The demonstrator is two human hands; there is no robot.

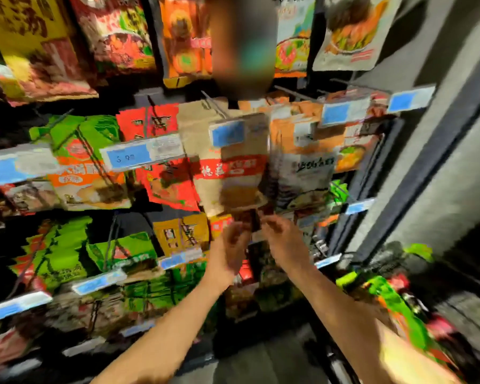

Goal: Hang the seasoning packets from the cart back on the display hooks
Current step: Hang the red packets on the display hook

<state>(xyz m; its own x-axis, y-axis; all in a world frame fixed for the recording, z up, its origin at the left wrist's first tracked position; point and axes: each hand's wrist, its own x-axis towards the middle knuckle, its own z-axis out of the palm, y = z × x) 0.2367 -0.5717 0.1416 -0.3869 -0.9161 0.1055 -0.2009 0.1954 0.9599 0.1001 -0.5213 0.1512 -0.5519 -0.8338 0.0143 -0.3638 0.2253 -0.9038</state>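
The picture is blurred by motion. Both my hands are raised at the display wall, close together at mid-height. My left hand [233,242] and my right hand [284,239] pinch the top of a dark seasoning packet [254,261] that hangs down between them. Right above them hangs a tan packet with a red band [230,167] on a hook [215,105]. At the lower right, the cart [377,261] holds more packets, green and red [394,297].
Rows of hanging packets fill the wall: green ones [67,245] at the left, red ones [164,176], orange ones [297,128]. Blue price tags [227,133] stick out on hook ends. A grey pillar [441,162] borders the display on the right.
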